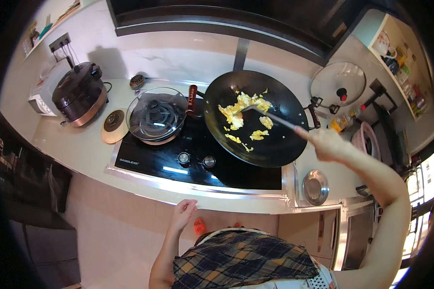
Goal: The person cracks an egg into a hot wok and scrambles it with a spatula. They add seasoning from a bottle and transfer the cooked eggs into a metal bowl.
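Note:
My right hand [328, 145] grips the handle of a metal spatula [280, 122], the blade of which rests among pieces of scrambled egg [249, 104] in a large black wok [282, 151]. The egg lies mostly in one heap left of the wok's middle, with smaller bits scattered towards the near side. Two dark red side handles stick out from the wok, which sits over the right part of a black glass gas hob [152, 153]. My left hand [184, 213] hangs before the counter's front edge, fingers loosely curled, with no object visible in it.
A glass lid [141, 101] covers the left burner. Further left stand a wooden-rimmed lid [110, 135] and a dark electric cooker [80, 94]. On the right are a metal bowl [315, 188], an oil bottle [341, 121], a leaning glass lid [332, 81] and a pink basket [369, 141]. A range hood [217, 27] overhangs the wok.

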A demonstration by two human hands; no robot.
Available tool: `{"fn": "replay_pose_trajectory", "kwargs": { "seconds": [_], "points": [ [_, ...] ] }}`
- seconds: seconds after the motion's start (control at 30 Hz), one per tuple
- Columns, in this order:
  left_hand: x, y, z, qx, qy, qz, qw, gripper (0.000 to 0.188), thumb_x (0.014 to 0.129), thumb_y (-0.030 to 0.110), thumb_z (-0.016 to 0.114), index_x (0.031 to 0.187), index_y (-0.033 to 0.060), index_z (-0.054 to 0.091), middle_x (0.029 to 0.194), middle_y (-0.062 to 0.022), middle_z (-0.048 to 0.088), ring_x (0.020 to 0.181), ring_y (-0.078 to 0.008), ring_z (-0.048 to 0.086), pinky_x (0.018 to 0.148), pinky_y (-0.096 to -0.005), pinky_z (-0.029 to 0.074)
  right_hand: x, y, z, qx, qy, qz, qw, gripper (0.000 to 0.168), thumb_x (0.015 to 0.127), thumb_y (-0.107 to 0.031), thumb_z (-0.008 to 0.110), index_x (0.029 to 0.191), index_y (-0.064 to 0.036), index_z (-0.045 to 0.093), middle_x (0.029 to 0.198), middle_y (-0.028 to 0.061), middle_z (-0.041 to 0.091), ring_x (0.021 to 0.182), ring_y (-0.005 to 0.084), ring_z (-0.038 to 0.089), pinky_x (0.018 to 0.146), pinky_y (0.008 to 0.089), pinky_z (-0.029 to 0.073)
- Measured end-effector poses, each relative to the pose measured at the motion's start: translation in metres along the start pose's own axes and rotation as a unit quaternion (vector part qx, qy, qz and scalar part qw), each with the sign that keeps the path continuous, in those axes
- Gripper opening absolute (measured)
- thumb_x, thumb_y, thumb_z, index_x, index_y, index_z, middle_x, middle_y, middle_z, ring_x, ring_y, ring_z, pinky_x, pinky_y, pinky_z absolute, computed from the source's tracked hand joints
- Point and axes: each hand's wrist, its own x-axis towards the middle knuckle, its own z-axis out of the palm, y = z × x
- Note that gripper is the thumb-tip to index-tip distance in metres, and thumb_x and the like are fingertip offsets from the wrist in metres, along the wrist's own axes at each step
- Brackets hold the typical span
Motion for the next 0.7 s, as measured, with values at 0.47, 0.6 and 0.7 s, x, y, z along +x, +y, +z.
{"fn": "replay_pose_trajectory", "kwargs": {
  "seconds": [0.47,0.6,0.7],
  "points": [
    [0.053,0.032,0.027,0.075,-0.05,0.102,0.991,0.018,0.089,0.015,0.057,0.1,0.0016,0.061,0.082,-0.0008,0.061,0.075,-0.006,0.055,0.068,-0.0193,0.044,0.001,-0.027,-0.015,0.089,-0.031,0.041,0.995,0.075,0.072,0.002,0.049,0.14,-0.023,0.03,0.096,0.0243,0.06,0.087,0.0337,0.061,0.071,0.0426,0.048],
    [0.046,0.032,0.028,0.066,-0.045,0.075,0.994,0.018,0.089,0.015,0.058,0.101,0.0016,0.061,0.082,-0.0009,0.061,0.075,-0.0055,0.055,0.066,-0.0188,0.043,-0.014,0.024,-0.002,0.202,0.014,-0.008,0.979,0.072,0.073,0.003,0.046,0.14,-0.021,0.031,0.095,0.0246,0.06,0.086,0.0357,0.061,0.07,0.0437,0.05],
    [0.04,0.017,0.02,0.063,-0.042,0.036,0.996,0.019,0.088,0.015,0.058,0.101,0.002,0.061,0.083,-0.0008,0.061,0.073,-0.0053,0.055,0.063,-0.0182,0.043,0.0,0.005,-0.013,0.23,-0.004,0.069,0.971,0.076,0.073,0.003,0.045,0.142,-0.023,0.026,0.088,0.0221,0.062,0.079,0.0358,0.062,0.069,0.0439,0.049]
  ]
}}
